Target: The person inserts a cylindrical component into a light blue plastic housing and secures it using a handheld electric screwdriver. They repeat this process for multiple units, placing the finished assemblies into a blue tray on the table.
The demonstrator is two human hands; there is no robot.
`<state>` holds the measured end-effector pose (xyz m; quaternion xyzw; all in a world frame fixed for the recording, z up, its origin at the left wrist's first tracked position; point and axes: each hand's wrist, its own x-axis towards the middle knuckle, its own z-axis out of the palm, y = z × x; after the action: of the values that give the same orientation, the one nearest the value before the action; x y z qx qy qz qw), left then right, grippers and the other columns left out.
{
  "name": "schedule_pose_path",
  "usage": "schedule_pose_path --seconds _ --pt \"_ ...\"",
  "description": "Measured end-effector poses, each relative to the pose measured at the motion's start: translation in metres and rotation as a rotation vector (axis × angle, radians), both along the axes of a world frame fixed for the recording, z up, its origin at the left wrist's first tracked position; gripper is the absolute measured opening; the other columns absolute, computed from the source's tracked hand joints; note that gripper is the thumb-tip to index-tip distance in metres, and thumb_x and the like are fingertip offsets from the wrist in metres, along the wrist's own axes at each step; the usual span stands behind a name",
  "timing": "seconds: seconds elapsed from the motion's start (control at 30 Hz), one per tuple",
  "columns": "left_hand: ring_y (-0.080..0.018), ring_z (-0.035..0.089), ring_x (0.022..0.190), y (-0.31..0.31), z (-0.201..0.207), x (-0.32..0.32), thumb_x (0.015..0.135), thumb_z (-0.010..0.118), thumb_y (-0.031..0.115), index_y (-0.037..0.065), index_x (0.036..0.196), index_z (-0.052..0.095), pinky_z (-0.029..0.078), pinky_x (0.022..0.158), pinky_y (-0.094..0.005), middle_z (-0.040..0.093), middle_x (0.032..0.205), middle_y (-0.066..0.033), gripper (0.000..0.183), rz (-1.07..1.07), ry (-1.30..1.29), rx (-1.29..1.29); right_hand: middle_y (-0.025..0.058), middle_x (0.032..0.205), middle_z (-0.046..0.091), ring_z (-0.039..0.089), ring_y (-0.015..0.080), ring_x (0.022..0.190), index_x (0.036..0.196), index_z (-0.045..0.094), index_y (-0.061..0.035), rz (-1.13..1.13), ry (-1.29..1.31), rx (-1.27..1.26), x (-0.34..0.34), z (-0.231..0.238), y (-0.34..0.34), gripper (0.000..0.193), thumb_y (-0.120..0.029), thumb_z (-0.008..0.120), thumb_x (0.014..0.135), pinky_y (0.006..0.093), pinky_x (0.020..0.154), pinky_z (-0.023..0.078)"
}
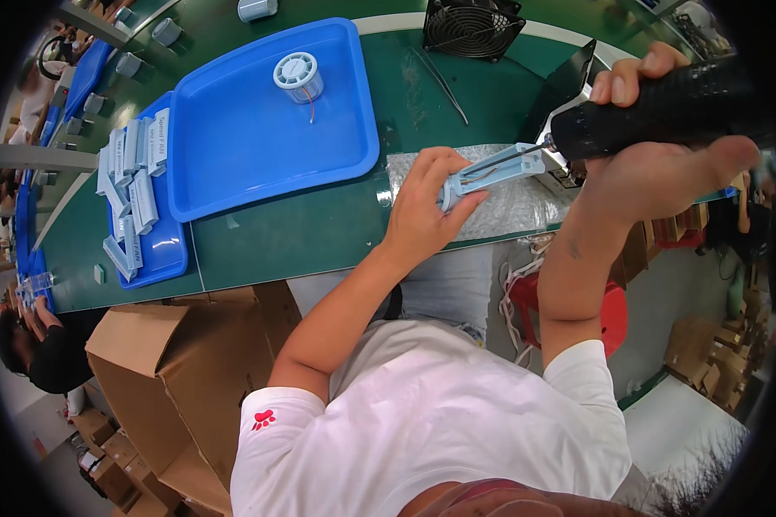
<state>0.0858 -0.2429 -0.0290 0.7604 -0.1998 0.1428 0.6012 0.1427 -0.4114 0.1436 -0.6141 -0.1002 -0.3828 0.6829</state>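
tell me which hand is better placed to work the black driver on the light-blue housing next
Right, probably: the right hand holds the black driver, its thin shaft angled toward the light-blue housing. The left hand holds that housing, so it seems better suited to steadying.

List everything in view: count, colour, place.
Workbench: one, green, centre
Trays: two, blue, workbench
Labelled parts: several, pale blue, left tray
Round fan: one, pale blue, right tray
Grilled fan: one, black, far side
Tweezers: one, dark, workbench
Housing: one, pale blue, centre
Sheet: one, clear, near housing
Screwdriver: one, black, right
Boxes: many, brown, floor
Stool: one, red, right
People: several, varied clothing, background
Left hand: one, bare, on housing
Right hand: one, bare, on screwdriver
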Motion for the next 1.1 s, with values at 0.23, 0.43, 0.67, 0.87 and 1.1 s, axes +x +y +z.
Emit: schedule_pose_path --seconds 0.23,0.43,0.67,0.87,1.1 --pt "-0.0328 0.063 0.1 -0.001 0.001 0.0 0.081 0.084 0.009 0.001 0.108 0.065 0.052 0.085 -0.0396 0.062 0.111 -0.0154 0.034 0.011 -0.029 -0.022 0.017 0.1 0.059 0.057 0.0254 0.071 0.116 0.053 0.0044 0.414 -0.116 0.154 0.007 -0.011 -0.032 0.105 -0.094 0.046 0.081 0.0396 0.064 0.049" --pt "-0.0333 0.064 0.1 0.001 0.0 -0.003 0.081 0.084 0.008 0.001 0.11 0.064 0.052 0.085 -0.0391 0.062 0.113 -0.0157 0.035 -0.005 -0.023 -0.023 0.016 0.1 0.059 0.057 0.0225 0.069 0.115 0.056 0.0041 0.385 -0.085 0.115 0.004 -0.014 -0.013 0.102 -0.092 0.045 0.084 0.0373 0.062 0.049" --pt "-0.0347 0.064 0.103 -0.001 -0.004 -0.002 0.082 0.083 0.008 0.001 0.11 0.064 0.051 0.089 -0.0398 0.064 0.115 -0.0167 0.035 0.06 -0.046 0.013 0.0162 0.091 0.063 0.059 0.0226 0.061 0.108 0.056 0.0034 0.255 -0.047 0.05 -0.005 -0.02 0.017 0.082 -0.077 0.044 0.097 0.037 0.06 0.052" --pt "-0.0313 0.064 0.1 -0.007 -0.002 -0.001 0.086 0.079 0.009 0.001 0.113 0.064 0.049 0.09 -0.0364 0.064 0.11 -0.015 0.031 0.085 -0.053 0.066 0.0226 0.109 0.065 0.07 0.0295 0.08 0.135 0.045 0.0012 0.299 -0.383 0.302 -0.043 0.035 -0.008 0.067 -0.058 0.041 0.105 0.0418 0.066 0.061" --pt "-0.0346 0.064 0.1 -0.005 -0.005 -0.005 0.086 0.079 0.009 0.001 0.112 0.063 0.051 0.086 -0.0391 0.064 0.113 -0.0168 0.032 0.094 0.008 0.109 0.0057 0.093 0.062 0.058 0.008 0.061 0.141 0.043 0.0013 -0.141 -0.467 -0.201 0.007 0.04 -0.065 0.042 -0.013 0.059 0.106 0.023 0.053 0.049"
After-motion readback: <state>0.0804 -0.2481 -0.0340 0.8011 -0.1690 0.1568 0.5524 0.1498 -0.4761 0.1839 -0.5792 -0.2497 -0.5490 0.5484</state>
